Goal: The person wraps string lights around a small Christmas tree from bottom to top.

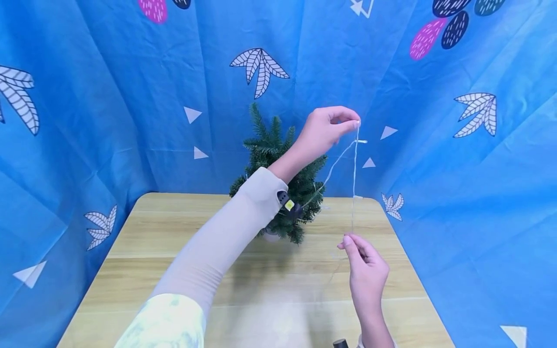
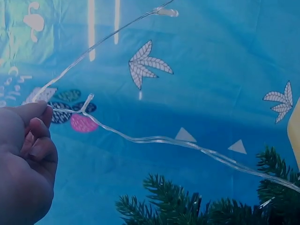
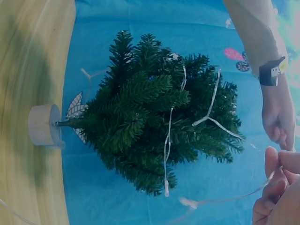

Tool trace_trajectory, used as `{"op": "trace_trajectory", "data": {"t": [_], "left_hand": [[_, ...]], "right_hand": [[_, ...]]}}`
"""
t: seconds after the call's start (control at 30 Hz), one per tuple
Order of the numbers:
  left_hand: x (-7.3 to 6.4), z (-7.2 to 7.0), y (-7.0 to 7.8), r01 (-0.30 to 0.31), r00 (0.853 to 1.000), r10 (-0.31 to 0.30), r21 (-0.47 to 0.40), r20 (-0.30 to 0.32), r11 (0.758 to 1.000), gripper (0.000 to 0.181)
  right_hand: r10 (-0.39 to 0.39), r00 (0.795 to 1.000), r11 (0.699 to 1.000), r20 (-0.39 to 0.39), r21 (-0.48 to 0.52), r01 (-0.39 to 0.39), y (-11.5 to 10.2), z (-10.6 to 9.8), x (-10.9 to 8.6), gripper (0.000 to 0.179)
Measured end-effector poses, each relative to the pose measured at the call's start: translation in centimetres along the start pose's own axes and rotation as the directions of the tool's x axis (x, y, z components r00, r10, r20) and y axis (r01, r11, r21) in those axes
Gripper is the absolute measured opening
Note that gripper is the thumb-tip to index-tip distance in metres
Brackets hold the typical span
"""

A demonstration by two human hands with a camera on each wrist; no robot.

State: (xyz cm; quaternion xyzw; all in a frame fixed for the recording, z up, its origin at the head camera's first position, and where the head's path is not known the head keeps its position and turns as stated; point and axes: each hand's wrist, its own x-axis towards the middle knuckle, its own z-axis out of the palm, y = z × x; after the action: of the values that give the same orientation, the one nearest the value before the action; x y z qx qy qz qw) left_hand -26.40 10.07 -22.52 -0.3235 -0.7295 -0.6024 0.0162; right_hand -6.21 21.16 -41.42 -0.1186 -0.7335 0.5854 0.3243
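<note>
A clear-wired string of fairy lights (image 1: 355,166) stretches between my two hands, with small white bulbs along it. My left hand (image 1: 325,126) is raised to the right of the treetop and pinches the wire between thumb and fingertips. From there one strand slopes back to a small green artificial Christmas tree (image 3: 140,103), partly hidden behind my left arm in the head view. Lower and nearer, my right hand (image 1: 367,268) pinches the wire between thumb and fingers. Loops of the lights lie across the branches in the right wrist view.
The tree stands on a round pale base (image 3: 44,124) on a light wooden table (image 1: 174,251). Behind and at both sides hangs a blue patterned curtain (image 1: 174,72). A thin end of wire (image 3: 18,213) shows near the table.
</note>
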Motion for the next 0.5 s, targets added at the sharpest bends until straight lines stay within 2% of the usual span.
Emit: {"op": "trace_trajectory", "data": {"t": [0.23,0.5], "left_hand": [[1.6,-0.4,0.1,0.033,0.999,-0.036,-0.075,-0.034,0.997,0.014],[4.4,0.0,0.0,0.051,0.998,-0.054,-0.105,-0.019,0.993,0.017]], "right_hand": [[0.004,1.0,1.0,0.025,-0.004,-0.004,0.2,0.1,0.0,0.02],[-0.002,1.0,1.0,0.023,0.022,0.001,0.1,0.3,0.0,0.019]]}}
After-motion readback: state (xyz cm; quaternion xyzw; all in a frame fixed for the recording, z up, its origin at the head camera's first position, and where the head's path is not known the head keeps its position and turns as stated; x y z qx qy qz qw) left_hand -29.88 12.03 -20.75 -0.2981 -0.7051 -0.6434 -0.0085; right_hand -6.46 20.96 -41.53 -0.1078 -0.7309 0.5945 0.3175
